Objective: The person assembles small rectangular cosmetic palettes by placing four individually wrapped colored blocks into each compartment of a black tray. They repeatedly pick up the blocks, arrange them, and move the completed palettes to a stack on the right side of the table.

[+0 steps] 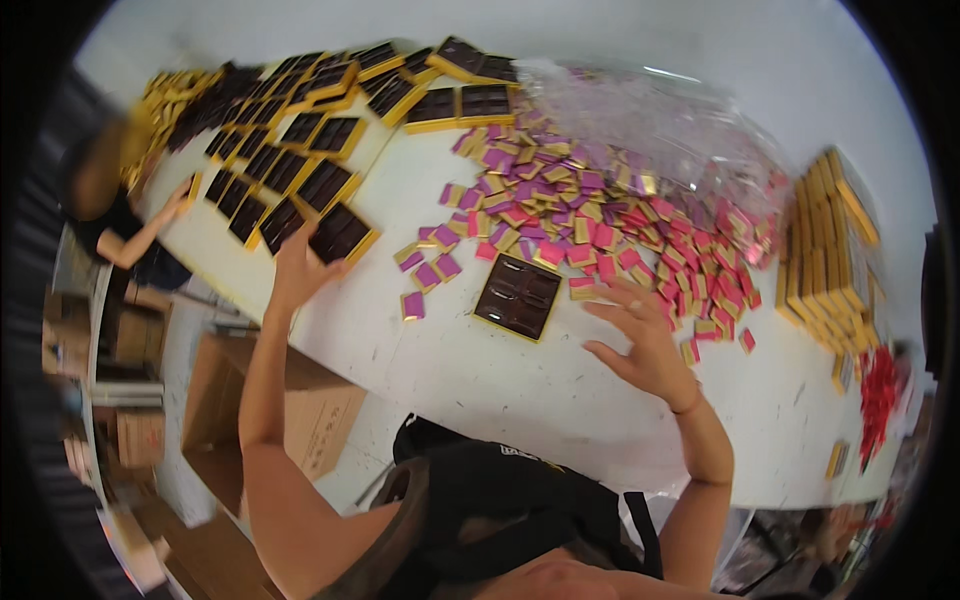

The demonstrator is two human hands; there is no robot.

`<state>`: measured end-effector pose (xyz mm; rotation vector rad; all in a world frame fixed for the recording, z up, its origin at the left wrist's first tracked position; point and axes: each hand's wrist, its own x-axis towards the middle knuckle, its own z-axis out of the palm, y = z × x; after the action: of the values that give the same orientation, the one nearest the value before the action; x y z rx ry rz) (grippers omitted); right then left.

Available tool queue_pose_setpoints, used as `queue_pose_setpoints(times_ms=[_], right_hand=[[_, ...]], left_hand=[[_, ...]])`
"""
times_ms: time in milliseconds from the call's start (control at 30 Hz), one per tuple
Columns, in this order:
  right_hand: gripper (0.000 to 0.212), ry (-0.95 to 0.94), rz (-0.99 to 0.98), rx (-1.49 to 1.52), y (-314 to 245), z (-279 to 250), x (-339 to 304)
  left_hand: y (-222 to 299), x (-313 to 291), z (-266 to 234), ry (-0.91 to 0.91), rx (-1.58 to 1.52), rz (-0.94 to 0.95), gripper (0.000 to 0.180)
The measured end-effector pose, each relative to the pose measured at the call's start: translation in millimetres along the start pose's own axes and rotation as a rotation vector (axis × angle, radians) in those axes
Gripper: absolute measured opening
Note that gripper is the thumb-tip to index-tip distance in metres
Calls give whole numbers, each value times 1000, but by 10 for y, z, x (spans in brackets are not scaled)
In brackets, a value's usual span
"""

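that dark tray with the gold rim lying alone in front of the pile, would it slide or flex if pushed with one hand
The dark tray lies flat on the smooth white table, so it would probably slide easily. It looks thin and shows no pieces in its compartments, so it is likely light and may flex. Being flat, it seems unlikely to tip.

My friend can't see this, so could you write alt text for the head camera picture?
A person's left hand touches a gold-edged dark tray on a white table, while the right hand hovers open beside a pile of pink, purple and gold wrapped squares.
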<state>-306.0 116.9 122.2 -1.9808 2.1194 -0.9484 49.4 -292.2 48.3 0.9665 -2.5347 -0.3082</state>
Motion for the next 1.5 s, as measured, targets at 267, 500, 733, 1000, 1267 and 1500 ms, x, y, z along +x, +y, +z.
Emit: queue_pose_setpoints(times_ms=[267, 500, 733, 1000, 1267, 1500], right_hand=[[35, 118, 196, -129, 507, 532, -79], [23, 259, 196, -275, 575, 883, -142], [28, 196, 461, -90, 398, 674, -452], [12, 311, 673, 614, 136, 478, -757], [13, 222, 329, 493, -87, 365, -737], [17, 179, 308, 490, -7, 373, -800]], left_hand=[[485, -364, 252, 263, -109, -95, 72], [2294, -985, 239, -137, -682, 381, 84], [2912, -1305, 761, -201, -468, 467, 93], [2846, -1413, 785, -251, -632, 487, 62], [3019, -1156, 834, -204, -683, 413, 37], [3537, -1315, 870, -269, -648, 706, 39]])
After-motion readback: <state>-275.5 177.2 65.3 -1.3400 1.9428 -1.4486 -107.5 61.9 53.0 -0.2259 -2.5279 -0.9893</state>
